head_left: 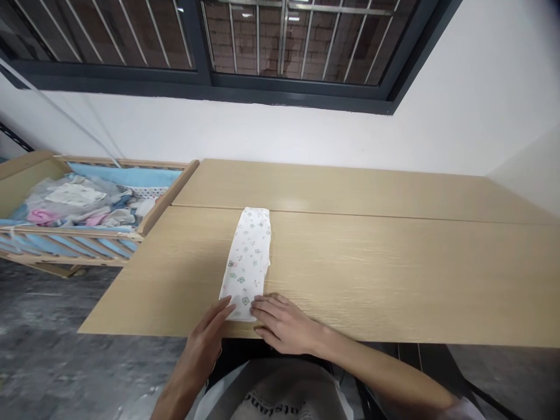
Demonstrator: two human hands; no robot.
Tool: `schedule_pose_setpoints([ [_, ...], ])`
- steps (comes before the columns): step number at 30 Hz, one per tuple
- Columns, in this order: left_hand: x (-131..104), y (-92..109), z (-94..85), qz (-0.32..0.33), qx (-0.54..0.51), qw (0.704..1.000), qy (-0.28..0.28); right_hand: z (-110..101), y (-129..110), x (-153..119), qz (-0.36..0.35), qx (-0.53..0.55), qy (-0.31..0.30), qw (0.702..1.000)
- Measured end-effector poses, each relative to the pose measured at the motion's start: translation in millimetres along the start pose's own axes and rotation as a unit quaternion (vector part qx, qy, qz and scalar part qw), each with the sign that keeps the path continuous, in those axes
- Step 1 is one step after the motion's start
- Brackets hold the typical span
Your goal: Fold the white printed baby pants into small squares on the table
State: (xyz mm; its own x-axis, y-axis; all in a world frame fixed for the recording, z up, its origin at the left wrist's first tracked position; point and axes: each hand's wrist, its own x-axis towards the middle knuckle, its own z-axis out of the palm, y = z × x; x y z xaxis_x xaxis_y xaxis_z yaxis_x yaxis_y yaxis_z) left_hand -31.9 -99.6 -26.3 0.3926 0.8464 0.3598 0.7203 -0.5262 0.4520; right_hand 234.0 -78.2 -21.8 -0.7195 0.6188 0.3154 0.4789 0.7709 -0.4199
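A pair of white baby trousers (249,251) with a small printed pattern lies flat on the wooden table, folded lengthwise into a narrow strip. Its near end is close to the table's front edge. My left hand (207,332) touches the lower left corner, fingers stretched out over the cloth. On the lower right corner rests my right hand (284,324), palm down with its fingers extended. Neither hand grips the fabric; both only press or touch it.
The light wooden table (394,268) stretches far to the right, with a seam across it. At left stands a wooden cot (149,219) with blue lining, holding a pile of baby clothes (79,198). Behind the table are a white wall and a barred window (297,93).
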Motion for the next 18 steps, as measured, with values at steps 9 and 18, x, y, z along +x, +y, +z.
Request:
schedule_pose_setpoints([
  [9,3,17,2.8,0.036,0.057,0.997,0.028,-13,1,2,0.011,0.010,0.004,1.000],
  [18,2,23,-4.7,0.101,0.128,0.986,-0.017,-7,-8,-10,0.011,-0.061,-0.031,0.998],
])
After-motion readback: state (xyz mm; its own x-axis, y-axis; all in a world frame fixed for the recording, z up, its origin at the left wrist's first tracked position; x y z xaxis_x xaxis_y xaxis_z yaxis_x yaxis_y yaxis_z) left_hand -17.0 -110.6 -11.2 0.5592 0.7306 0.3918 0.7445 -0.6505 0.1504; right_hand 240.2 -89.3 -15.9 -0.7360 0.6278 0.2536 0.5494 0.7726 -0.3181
